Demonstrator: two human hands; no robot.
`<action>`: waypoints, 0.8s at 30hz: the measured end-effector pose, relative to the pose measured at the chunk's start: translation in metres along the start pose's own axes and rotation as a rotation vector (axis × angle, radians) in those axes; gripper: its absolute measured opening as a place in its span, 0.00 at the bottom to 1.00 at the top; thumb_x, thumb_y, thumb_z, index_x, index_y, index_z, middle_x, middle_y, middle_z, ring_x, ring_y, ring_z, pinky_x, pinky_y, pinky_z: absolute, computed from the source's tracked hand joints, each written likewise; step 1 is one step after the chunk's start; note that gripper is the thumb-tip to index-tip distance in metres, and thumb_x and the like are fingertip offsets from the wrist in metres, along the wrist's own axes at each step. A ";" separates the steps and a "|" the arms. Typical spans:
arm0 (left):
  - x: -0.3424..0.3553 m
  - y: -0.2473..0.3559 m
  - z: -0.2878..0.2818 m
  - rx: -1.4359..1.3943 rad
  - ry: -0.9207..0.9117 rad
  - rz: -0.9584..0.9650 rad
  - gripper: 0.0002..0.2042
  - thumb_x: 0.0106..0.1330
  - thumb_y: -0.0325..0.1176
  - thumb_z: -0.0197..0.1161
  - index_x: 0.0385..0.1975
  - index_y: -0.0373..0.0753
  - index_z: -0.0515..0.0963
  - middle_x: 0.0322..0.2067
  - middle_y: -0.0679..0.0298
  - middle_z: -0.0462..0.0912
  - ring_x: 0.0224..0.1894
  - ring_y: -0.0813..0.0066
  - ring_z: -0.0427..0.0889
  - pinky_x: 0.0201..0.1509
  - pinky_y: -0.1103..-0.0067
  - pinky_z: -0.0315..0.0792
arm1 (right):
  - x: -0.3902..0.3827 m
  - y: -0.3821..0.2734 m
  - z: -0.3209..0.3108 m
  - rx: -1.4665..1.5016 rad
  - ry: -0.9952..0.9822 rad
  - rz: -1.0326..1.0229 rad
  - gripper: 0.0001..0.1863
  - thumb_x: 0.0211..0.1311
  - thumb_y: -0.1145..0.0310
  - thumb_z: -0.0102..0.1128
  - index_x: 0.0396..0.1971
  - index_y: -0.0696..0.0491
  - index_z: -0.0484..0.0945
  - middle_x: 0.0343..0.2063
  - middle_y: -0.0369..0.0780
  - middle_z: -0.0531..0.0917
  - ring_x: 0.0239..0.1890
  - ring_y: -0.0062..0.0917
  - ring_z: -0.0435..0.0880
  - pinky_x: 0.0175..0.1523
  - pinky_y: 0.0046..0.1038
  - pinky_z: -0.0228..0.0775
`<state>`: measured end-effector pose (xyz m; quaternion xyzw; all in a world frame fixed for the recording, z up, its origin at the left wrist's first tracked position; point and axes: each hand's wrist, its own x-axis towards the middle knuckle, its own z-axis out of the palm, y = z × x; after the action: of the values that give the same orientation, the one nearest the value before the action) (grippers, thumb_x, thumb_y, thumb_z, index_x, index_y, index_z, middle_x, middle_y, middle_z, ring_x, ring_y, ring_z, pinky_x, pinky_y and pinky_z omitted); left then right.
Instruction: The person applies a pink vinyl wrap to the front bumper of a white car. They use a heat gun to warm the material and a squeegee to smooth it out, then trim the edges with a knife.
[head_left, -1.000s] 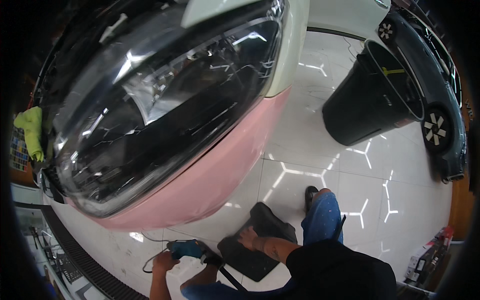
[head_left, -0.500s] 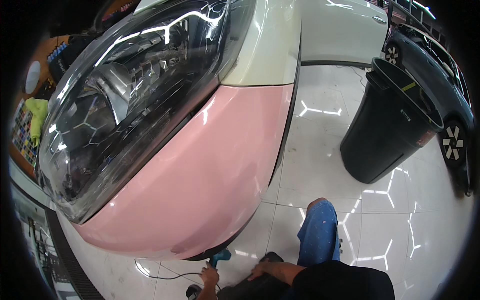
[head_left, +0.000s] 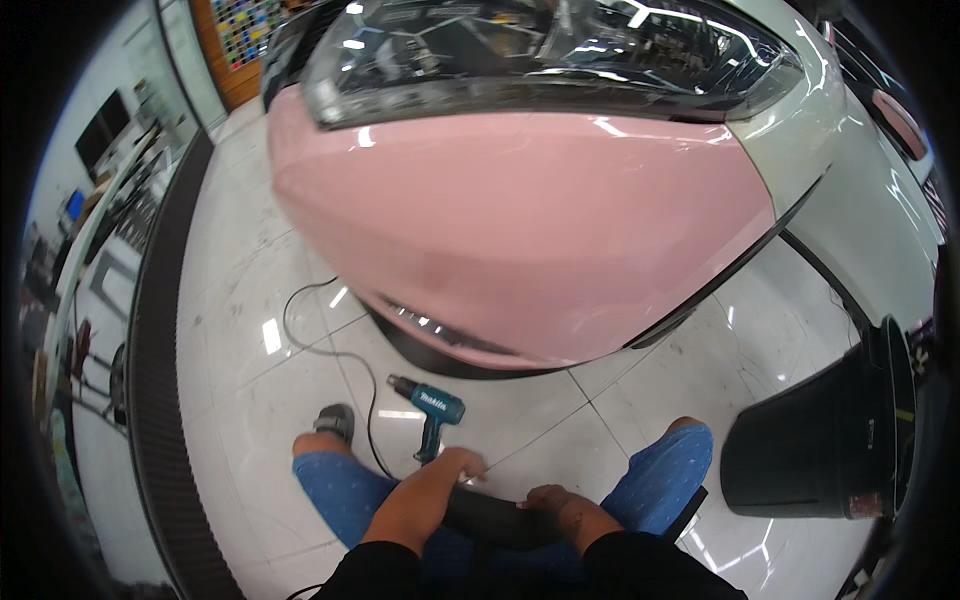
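Note:
A teal heat gun (head_left: pixel 437 402) with a dark nozzle is on the floor below the car's bumper, its handle toward me. My left hand (head_left: pixel 464 463) is just right of the handle, apart from it, fingers loosely bent and holding nothing I can see. My right hand (head_left: pixel 545 498) is closed at the edge of a black, soft-looking item (head_left: pixel 490 515) across my lap; what its fingers hold, if anything, is hidden. Ahead of me, glossy pink film or paint covers the front bumper (head_left: pixel 540 220), beneath a large clear headlight (head_left: pixel 520 60).
A tall black bin (head_left: pixel 800 440) stands at the right, beside the pale car body (head_left: pixel 875 200). The heat gun's dark cord (head_left: pixel 370 370) loops over the tiled floor (head_left: pixel 240 330). A dark ribbed strip (head_left: pixel 160 330) runs along the left, by glass and stools. My knees flank my hands.
My left hand has let go of the heat gun, which now rests on the floor. My view has swung left, so the bumper faces me and the bin sits lower at the right.

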<state>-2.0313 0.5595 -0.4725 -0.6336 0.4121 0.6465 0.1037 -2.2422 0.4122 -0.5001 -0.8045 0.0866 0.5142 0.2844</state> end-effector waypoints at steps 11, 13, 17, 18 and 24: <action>-0.152 0.085 -0.042 0.021 0.456 0.091 0.27 0.62 0.53 0.56 0.55 0.40 0.71 0.49 0.57 0.75 0.37 0.68 0.79 0.41 0.72 0.74 | -0.088 0.027 -0.228 -0.073 1.038 -0.187 0.24 0.59 0.48 0.48 0.33 0.56 0.81 0.35 0.49 0.81 0.40 0.45 0.79 0.46 0.43 0.69; -0.182 0.085 -0.026 0.094 0.471 0.096 0.27 0.63 0.51 0.56 0.54 0.38 0.71 0.46 0.54 0.77 0.40 0.66 0.79 0.46 0.74 0.72 | -0.165 0.006 -0.254 0.157 1.025 -0.256 0.21 0.55 0.53 0.53 0.33 0.57 0.81 0.32 0.51 0.81 0.38 0.44 0.80 0.44 0.41 0.71; -0.231 0.107 -0.006 0.004 0.580 0.235 0.24 0.64 0.47 0.57 0.54 0.36 0.71 0.43 0.53 0.80 0.45 0.66 0.78 0.51 0.76 0.70 | -0.299 0.014 -0.293 0.428 1.543 -0.407 0.15 0.54 0.61 0.52 0.32 0.57 0.80 0.26 0.50 0.81 0.27 0.41 0.81 0.37 0.39 0.73; -0.240 0.127 -0.014 -0.032 0.570 0.299 0.24 0.64 0.45 0.58 0.54 0.36 0.71 0.42 0.55 0.80 0.44 0.69 0.78 0.50 0.77 0.70 | -0.326 0.038 -0.307 0.604 1.668 -0.588 0.12 0.55 0.66 0.51 0.32 0.57 0.80 0.23 0.47 0.81 0.24 0.35 0.81 0.34 0.34 0.73; -0.257 0.133 -0.007 -0.144 0.734 0.243 0.21 0.64 0.35 0.59 0.55 0.35 0.70 0.40 0.61 0.81 0.41 0.76 0.77 0.49 0.79 0.71 | -0.365 0.057 -0.354 1.220 1.994 -0.902 0.12 0.59 0.73 0.49 0.38 0.62 0.79 0.27 0.43 0.81 0.25 0.26 0.81 0.33 0.27 0.72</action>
<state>-2.0685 0.5697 -0.1851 -0.7748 0.4477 0.4118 -0.1725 -2.1579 0.1158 -0.0918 -0.5384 0.2047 -0.5846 0.5714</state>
